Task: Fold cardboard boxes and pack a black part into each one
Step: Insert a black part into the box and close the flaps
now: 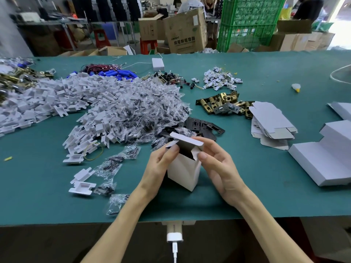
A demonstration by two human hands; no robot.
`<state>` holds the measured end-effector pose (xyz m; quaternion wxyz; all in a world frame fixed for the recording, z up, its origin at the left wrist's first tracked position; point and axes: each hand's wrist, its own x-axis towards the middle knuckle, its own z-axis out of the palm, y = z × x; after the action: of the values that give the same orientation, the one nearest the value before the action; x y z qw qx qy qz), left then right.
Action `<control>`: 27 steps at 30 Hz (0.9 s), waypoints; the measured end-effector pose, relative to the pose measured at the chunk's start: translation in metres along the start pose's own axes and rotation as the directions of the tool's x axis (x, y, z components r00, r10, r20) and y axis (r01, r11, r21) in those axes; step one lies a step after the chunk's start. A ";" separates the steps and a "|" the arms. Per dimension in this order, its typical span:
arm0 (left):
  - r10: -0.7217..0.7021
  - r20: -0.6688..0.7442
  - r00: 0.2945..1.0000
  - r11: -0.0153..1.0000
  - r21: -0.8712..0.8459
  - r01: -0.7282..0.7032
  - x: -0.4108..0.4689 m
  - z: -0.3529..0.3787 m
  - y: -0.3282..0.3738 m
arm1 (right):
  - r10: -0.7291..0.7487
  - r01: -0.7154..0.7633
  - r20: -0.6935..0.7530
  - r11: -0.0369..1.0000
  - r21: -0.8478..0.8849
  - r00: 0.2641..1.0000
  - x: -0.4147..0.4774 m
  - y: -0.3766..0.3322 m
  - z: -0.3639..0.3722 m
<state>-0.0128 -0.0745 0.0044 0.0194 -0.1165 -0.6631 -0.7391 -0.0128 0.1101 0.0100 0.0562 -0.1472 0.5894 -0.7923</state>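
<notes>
Head view: left hand [161,166] and right hand [218,164] grip the box [183,173].

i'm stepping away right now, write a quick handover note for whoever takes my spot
The left hand grips the box at its top left, thumb on a side flap.
The right hand grips the top right, thumb on the other side flap.
The box is upright and formed, with the lid flap up and the top open. The inside is dark, so I cannot tell if a part is in.
Black parts lie just behind the box, and flat blanks are stacked to the right.
Left to do: check for a part, tuck the flaps, close the lid, then take the next blank.
</notes>
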 end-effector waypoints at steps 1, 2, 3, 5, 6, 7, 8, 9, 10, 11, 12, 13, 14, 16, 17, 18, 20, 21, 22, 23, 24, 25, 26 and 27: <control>0.000 -0.005 1.000 1.000 0.001 0.000 -0.001 0.000 0.001 | 0.010 -0.010 0.018 1.000 0.007 1.000 0.000 -0.001 0.000; -0.001 -0.019 1.000 1.000 0.000 0.001 -0.001 0.000 0.002 | 0.013 -0.014 0.033 1.000 0.009 0.999 0.000 -0.003 0.001; -0.001 -0.037 0.999 1.000 0.004 0.001 -0.002 0.000 0.003 | 0.014 -0.014 0.042 1.000 0.009 0.999 -0.001 -0.005 0.002; 0.005 -0.082 0.997 0.999 0.048 -0.001 -0.003 0.001 0.005 | 0.002 -0.002 0.040 1.000 -0.011 0.999 -0.004 -0.009 0.004; 0.015 -0.094 0.995 0.997 0.078 -0.008 -0.004 0.001 0.006 | -0.010 0.011 0.028 0.999 -0.046 1.000 -0.006 -0.012 0.006; 0.028 -0.097 0.995 0.995 0.097 -0.019 -0.005 0.002 0.007 | -0.025 0.027 0.015 0.995 -0.099 1.000 -0.009 -0.014 0.010; 0.044 -0.091 0.995 0.994 0.103 -0.034 -0.006 0.003 0.008 | -0.048 0.048 0.003 0.986 -0.158 0.999 -0.012 -0.016 0.015; 0.057 -0.082 0.995 0.993 0.105 -0.048 -0.007 0.004 0.009 | -0.078 0.073 -0.017 0.976 -0.207 0.997 -0.014 -0.017 0.020; 0.067 -0.078 0.995 0.993 0.107 -0.058 -0.007 0.004 0.010 | -0.113 0.099 -0.044 0.966 -0.238 0.993 -0.016 -0.017 0.025; 0.073 -0.079 0.994 0.992 0.109 -0.064 -0.007 0.004 0.011 | -0.149 0.126 -0.072 0.959 -0.255 0.986 -0.016 -0.017 0.029; 0.077 -0.083 0.994 0.992 0.109 -0.068 -0.007 0.005 0.012 | -0.180 0.149 -0.095 0.952 -0.267 0.979 -0.016 -0.017 0.033; 0.079 -0.087 0.993 0.992 0.108 -0.070 -0.007 0.005 0.012 | -0.207 0.170 -0.111 0.947 -0.272 0.972 -0.016 -0.017 0.036; 0.083 -0.087 0.993 0.992 0.107 -0.073 -0.008 0.005 0.013 | -0.232 0.192 -0.124 0.942 -0.274 0.965 -0.016 -0.018 0.038; 0.085 -0.078 0.993 0.991 0.107 -0.076 -0.011 0.005 0.015 | -0.284 0.232 -0.144 0.927 -0.296 0.948 -0.018 -0.017 0.039; 0.084 -0.076 0.994 0.991 0.110 -0.076 -0.012 0.004 0.016 | -0.315 0.255 -0.149 0.912 -0.320 0.938 -0.020 -0.017 0.040; 0.082 -0.074 0.994 0.990 0.118 -0.073 -0.013 0.003 0.016 | -0.346 0.277 -0.149 0.894 -0.352 0.926 -0.021 -0.017 0.041; 0.072 -0.056 0.996 0.989 0.137 -0.064 -0.016 0.002 0.019 | -0.391 0.305 -0.135 0.856 -0.418 0.911 -0.023 -0.016 0.041; 0.063 -0.038 0.997 0.988 0.144 -0.056 -0.017 0.002 0.022 | -0.407 0.317 -0.128 0.842 -0.438 0.904 -0.024 -0.016 0.041; 0.040 -0.013 0.999 0.988 0.152 -0.037 -0.018 0.002 0.026 | -0.422 0.329 -0.125 0.832 -0.447 0.898 -0.024 -0.016 0.041; -0.001 0.016 1.000 0.988 0.153 -0.001 -0.018 0.001 0.030 | -0.434 0.340 -0.124 0.827 -0.447 0.893 -0.025 -0.018 0.040; -0.052 0.050 0.997 0.987 0.153 0.044 -0.018 0.001 0.034 | -0.438 0.347 -0.121 0.828 -0.441 0.891 -0.025 -0.019 0.040; -0.097 0.086 0.992 0.985 0.151 0.083 -0.018 -0.001 0.038 | -0.435 0.348 -0.118 0.832 -0.432 0.893 -0.025 -0.020 0.039; -0.124 0.117 0.985 0.983 0.149 0.106 -0.018 -0.003 0.041 | -0.427 0.346 -0.113 0.838 -0.422 0.897 -0.025 -0.021 0.039; -0.139 0.137 0.981 0.982 0.145 0.119 -0.019 -0.005 0.045 | -0.422 0.346 -0.109 0.843 -0.412 0.900 -0.026 -0.021 0.039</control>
<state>0.0134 -0.0870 0.0440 -0.0698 -0.1256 -0.7176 -0.6814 0.0249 0.0875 0.0358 -0.1921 -0.1924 0.6935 -0.6672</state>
